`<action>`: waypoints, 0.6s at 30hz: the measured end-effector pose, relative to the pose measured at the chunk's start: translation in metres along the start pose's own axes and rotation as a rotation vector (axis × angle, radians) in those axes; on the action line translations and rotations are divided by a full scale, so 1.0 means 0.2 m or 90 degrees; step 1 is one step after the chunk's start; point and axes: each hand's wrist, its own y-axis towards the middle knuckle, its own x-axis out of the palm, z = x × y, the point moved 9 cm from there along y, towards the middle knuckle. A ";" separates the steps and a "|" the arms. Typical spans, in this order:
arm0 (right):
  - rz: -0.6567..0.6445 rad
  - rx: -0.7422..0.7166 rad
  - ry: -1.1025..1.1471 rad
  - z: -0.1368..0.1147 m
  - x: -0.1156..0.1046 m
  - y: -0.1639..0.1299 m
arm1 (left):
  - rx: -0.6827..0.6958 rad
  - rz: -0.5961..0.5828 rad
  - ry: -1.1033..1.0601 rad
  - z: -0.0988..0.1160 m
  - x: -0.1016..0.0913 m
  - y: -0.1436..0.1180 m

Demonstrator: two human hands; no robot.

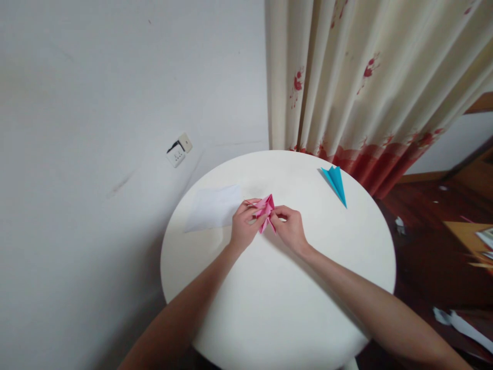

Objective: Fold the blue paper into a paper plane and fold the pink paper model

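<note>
Two hands at a round white table (269, 308), left hand (243, 226) and right hand (291, 228) both pinching a folded pink paper (265, 208), white sheet (213, 208) just left, blue paper plane (336, 182) apart

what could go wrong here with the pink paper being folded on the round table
1. The pink paper is pinched between the left hand and right hand at small points; a tug might tear it or skew a crease.
2. The blue paper plane lies near the edge of the table, so a nudge could knock it off.
3. The white sheet by the left hand could get pushed aside.
</note>
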 end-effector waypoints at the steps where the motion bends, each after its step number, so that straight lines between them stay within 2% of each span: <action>1: -0.001 -0.007 -0.005 -0.01 0.00 0.00 | -0.004 0.005 -0.007 -0.01 0.00 0.00; 7: -0.009 -0.017 -0.024 -0.01 0.00 -0.01 | -0.033 0.041 -0.042 -0.03 -0.02 0.01; 18: -0.013 -0.027 -0.026 -0.02 0.00 -0.01 | -0.025 0.044 -0.027 -0.02 -0.03 0.02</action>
